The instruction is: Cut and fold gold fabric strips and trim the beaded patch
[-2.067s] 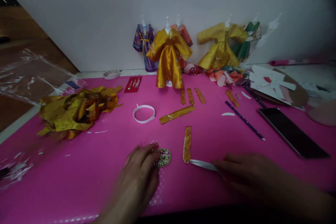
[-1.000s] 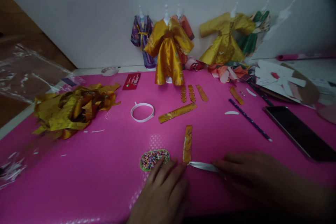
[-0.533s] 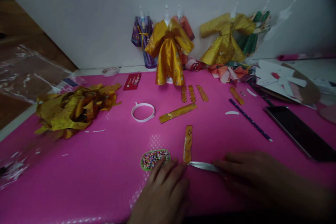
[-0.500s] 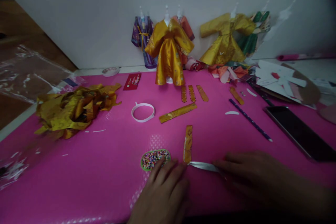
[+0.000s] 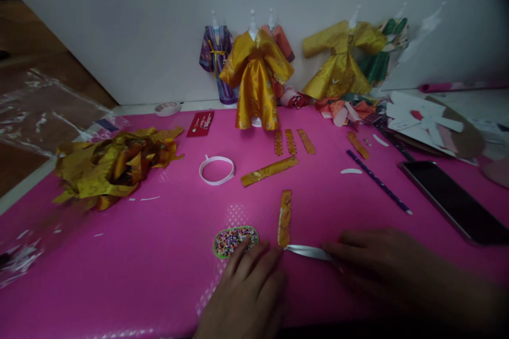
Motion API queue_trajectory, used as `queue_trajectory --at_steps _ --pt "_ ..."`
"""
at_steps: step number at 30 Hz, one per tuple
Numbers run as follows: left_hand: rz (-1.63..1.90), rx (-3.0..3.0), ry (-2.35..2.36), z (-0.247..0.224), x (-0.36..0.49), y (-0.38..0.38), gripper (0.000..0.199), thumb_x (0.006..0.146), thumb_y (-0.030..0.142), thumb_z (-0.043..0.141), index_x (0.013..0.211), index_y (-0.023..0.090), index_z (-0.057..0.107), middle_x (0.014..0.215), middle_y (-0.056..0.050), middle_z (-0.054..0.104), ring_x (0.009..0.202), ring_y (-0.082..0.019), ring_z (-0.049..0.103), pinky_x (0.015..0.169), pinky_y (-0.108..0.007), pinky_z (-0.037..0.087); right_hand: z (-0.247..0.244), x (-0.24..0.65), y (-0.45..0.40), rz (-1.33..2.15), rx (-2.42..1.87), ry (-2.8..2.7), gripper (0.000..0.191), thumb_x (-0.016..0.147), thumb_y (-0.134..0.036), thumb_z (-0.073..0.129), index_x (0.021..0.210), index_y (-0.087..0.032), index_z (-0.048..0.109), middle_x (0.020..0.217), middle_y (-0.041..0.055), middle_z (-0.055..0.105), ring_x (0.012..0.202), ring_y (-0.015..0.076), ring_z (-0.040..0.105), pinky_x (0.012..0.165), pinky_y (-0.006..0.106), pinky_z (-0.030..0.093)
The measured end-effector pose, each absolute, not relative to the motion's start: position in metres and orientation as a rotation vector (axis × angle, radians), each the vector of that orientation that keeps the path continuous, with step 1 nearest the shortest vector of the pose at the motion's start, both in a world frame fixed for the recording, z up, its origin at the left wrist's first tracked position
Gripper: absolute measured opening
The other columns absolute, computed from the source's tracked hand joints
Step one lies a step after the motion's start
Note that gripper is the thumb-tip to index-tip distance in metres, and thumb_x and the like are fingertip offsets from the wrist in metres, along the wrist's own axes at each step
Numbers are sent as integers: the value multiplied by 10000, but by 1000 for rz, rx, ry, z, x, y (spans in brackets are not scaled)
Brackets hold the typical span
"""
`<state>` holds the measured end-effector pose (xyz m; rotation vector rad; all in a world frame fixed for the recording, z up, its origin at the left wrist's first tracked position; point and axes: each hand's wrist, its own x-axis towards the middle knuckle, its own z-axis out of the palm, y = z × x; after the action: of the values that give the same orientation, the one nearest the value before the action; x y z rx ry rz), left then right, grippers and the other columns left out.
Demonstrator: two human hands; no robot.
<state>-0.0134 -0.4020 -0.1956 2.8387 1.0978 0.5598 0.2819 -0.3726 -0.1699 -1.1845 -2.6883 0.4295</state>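
On the pink table a narrow gold brocade fabric strip point(image 5: 285, 217) points away from me. Its near end lies at the fingertips of my left hand point(image 5: 248, 288), which seem to grip it; my left thumb is hidden. Beside those fingers is a small oval dish of many-coloured beads point(image 5: 230, 241), partly covered by them. My right hand point(image 5: 369, 257) is closed around a pair of scissors point(image 5: 308, 251). The silver blades point left, with their tips at the strip's near end. The scissors' handles are mostly hidden in shadow and under my fingers.
Ahead lie another gold strip point(image 5: 269, 170), smaller gold pieces point(image 5: 291, 141) and a white ring point(image 5: 217, 170). A gold fabric heap point(image 5: 115, 164) is at left. Dressed miniature stands point(image 5: 256, 74) line the wall. A dark pencil point(image 5: 377, 181) and a phone point(image 5: 457, 201) lie right.
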Motion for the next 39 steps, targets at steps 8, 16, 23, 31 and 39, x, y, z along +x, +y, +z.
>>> queue_trajectory --at_steps 8,16,23,31,39 --pt "566 2822 1094 -199 -15 -400 198 973 298 590 1136 204 654 1252 -62 730 1139 -293 657 985 -515 550 -167 280 -367 600 -1123 -2811 395 922 -126 542 1255 -304 656 984 16 742 756 159 702 653 260 510" --pt "557 2835 1089 -200 -16 -401 199 969 303 604 1136 208 658 1276 -56 719 1156 -293 649 989 -506 551 -165 283 -373 493 -1163 -2791 388 904 -119 531 1219 -298 667 971 21 737 733 162 699 647 265 525" --pt "591 2772 1069 -201 -19 -404 208 972 236 567 1164 214 643 1326 -71 689 1196 -304 638 996 -562 559 -184 290 -390 359 -1264 -2603 401 915 -166 521 1271 -295 655 942 34 746 678 161 702 621 256 565" --pt "865 2650 1247 -191 -33 -407 237 984 124 486 1164 204 618 1229 -98 687 1166 -237 631 997 -412 557 -205 289 -405 255 -1386 -2410 369 969 -265 502 1305 -250 653 1023 82 778 791 212 759 668 319 640" --pt "726 2507 1459 -181 -60 -385 307 960 174 559 1256 253 587 1293 -101 652 1189 -287 618 940 -497 575 -213 285 -407 98 -1429 -2216 321 949 -340 550 1204 -232 713 1068 83 790 867 252 778 710 358 663"
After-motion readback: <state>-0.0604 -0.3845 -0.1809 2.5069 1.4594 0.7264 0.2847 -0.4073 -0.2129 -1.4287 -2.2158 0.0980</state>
